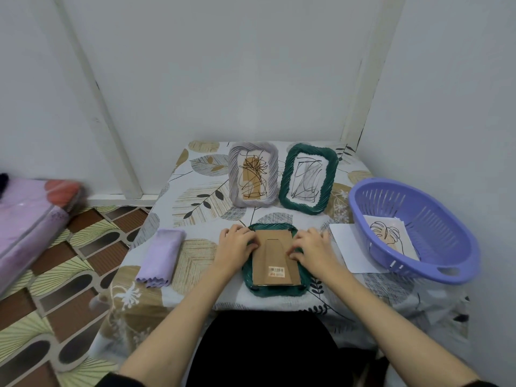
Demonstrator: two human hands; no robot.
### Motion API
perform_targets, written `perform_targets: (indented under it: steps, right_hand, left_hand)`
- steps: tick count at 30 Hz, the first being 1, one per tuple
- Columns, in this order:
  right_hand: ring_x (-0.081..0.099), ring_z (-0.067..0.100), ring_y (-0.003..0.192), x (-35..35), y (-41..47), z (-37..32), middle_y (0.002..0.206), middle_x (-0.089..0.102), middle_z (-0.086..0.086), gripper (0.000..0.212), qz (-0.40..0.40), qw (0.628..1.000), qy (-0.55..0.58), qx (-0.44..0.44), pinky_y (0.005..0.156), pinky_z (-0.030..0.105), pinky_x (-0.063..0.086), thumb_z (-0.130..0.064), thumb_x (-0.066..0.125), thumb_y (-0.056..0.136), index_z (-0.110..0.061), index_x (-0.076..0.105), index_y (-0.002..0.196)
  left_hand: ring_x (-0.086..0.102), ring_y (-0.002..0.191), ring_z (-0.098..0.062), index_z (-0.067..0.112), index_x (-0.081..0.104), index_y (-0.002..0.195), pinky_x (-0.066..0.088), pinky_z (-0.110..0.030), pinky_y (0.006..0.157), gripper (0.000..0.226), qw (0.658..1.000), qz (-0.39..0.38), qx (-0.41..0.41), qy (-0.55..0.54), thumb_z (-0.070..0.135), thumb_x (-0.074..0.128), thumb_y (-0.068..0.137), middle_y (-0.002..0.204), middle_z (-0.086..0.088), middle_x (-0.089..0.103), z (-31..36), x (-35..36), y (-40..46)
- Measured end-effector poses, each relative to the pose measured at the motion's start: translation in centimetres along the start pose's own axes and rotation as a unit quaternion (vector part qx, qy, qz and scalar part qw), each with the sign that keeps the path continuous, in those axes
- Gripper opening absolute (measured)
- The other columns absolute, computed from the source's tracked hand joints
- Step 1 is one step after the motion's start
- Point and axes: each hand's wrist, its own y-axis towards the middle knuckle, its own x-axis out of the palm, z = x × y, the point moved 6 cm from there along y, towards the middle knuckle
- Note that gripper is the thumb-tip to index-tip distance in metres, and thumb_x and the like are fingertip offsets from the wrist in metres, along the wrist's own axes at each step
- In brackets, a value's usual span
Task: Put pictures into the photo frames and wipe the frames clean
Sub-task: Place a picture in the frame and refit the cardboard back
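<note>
A room in a home: a small table (195, 208) under a leaf-print cloth stands in a plain white corner, patterned vinyl flooring (64, 275) beside it, and folded pink bedding (28, 219) at the left.

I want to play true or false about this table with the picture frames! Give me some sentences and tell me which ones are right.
1. Two frames stand up at the back of the table. True: a grey frame and a green frame, both with scribbly pictures in them.
2. The frame under the hands lies face up. False: the flat green frame lies face down, its brown cardboard back showing.
3. The purple basket holds a leaf drawing. True.
4. The left hand holds the purple cloth. False: the cloth lies folded by itself, and both the left hand and the right hand are on the frame's back.
</note>
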Motion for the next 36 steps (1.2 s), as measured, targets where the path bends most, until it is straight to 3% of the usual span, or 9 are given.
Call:
perform_targets:
  steps: [4, 10, 14, 20, 26, 29, 32, 36]
  right_hand:
    - [0.042, 0.017, 0.112, 0.0, -2.2, 0.1, 0.118, 0.059, -0.010, 0.019, -0.079, 0.996, 0.025, -0.019, 0.090, 0.034, 0.029, -0.027, 0.061, 0.086, -0.030, 0.069, 0.104]
    - [0.044, 0.015, 0.105, -0.6, -4.3, 0.7, 0.116, 0.063, -0.015, 0.021, -0.091, 0.993, 0.074, -0.026, 0.097, 0.038, 0.035, -0.019, 0.062, 0.086, -0.032, 0.070, 0.101]
    - [0.044, 0.013, 0.103, -0.2, -5.1, 0.6, 0.117, 0.062, -0.017, 0.019, -0.097, 0.992, 0.071, -0.035, 0.097, 0.038, 0.035, -0.026, 0.062, 0.086, -0.033, 0.070, 0.102]
    - [0.045, 0.015, 0.111, -0.3, -5.7, -0.1, 0.121, 0.060, -0.015, 0.023, -0.077, 0.995, 0.034, -0.046, 0.091, 0.035, 0.032, -0.039, 0.063, 0.083, -0.032, 0.068, 0.104]
    - [0.045, 0.012, 0.110, -0.1, -6.2, -0.4, 0.122, 0.060, -0.018, 0.025, -0.041, 0.996, -0.025, -0.078, 0.079, 0.031, 0.026, -0.042, 0.055, 0.087, -0.033, 0.067, 0.107]
    - [0.045, 0.012, 0.109, -0.1, -6.2, -0.7, 0.118, 0.062, -0.017, 0.025, -0.019, 0.995, -0.038, -0.088, 0.076, 0.030, 0.022, -0.041, 0.054, 0.087, -0.031, 0.067, 0.105]
    - [0.048, 0.013, 0.107, 0.1, -6.3, -0.7, 0.110, 0.065, -0.014, 0.026, 0.005, 0.995, -0.047, -0.093, 0.076, 0.031, 0.022, -0.041, 0.052, 0.085, -0.029, 0.069, 0.101]
    - [0.055, 0.018, 0.098, 0.1, -6.5, -0.9, 0.095, 0.070, -0.011, 0.024, 0.063, 0.994, -0.016, -0.089, 0.071, 0.030, 0.016, -0.037, 0.053, 0.079, -0.025, 0.072, 0.086]
  left_hand:
    - [0.036, 0.127, -0.014, 0.027, 0.062, 0.104, 0.024, -0.035, 0.097, 0.030, 0.998, -0.062, 0.005, -0.017, 0.047, 0.057, 0.083, 0.123, 0.013, 0.058, -0.2, -0.3, -1.9]
    - [0.040, 0.121, -0.009, 0.035, 0.068, 0.099, 0.023, -0.028, 0.082, 0.020, 0.994, -0.095, 0.053, -0.035, 0.042, 0.061, 0.082, 0.120, 0.019, 0.058, 0.9, -1.3, -4.6]
    - [0.043, 0.119, -0.008, 0.032, 0.069, 0.098, 0.027, -0.031, 0.090, 0.023, 0.992, -0.106, 0.062, -0.030, 0.046, 0.058, 0.084, 0.117, 0.018, 0.061, 1.4, -1.3, -5.5]
    - [0.048, 0.119, -0.008, 0.032, 0.067, 0.109, 0.035, -0.038, 0.102, 0.037, 0.988, -0.127, 0.064, -0.065, 0.052, 0.063, 0.078, 0.124, 0.014, 0.060, 0.8, -1.2, -6.5]
    - [0.057, 0.111, -0.010, 0.023, 0.070, 0.105, 0.042, -0.034, 0.099, 0.038, 0.989, -0.091, 0.073, -0.085, 0.049, 0.060, 0.078, 0.120, 0.008, 0.065, 1.0, -1.3, -7.3]
    - [0.058, 0.107, -0.010, 0.021, 0.071, 0.102, 0.043, -0.027, 0.098, 0.034, 0.990, -0.076, 0.072, -0.092, 0.044, 0.062, 0.079, 0.117, 0.006, 0.067, 1.5, -1.6, -7.6]
    - [0.061, 0.100, -0.011, 0.020, 0.072, 0.096, 0.047, -0.030, 0.095, 0.048, 0.990, -0.060, 0.062, -0.110, 0.054, 0.050, 0.071, 0.109, 0.005, 0.070, 1.6, -1.6, -7.8]
    - [0.059, 0.106, -0.015, 0.019, 0.074, 0.092, 0.046, -0.030, 0.096, 0.044, 0.992, -0.035, 0.040, -0.117, 0.052, 0.052, 0.072, 0.105, 0.005, 0.072, 1.4, -1.2, -7.9]
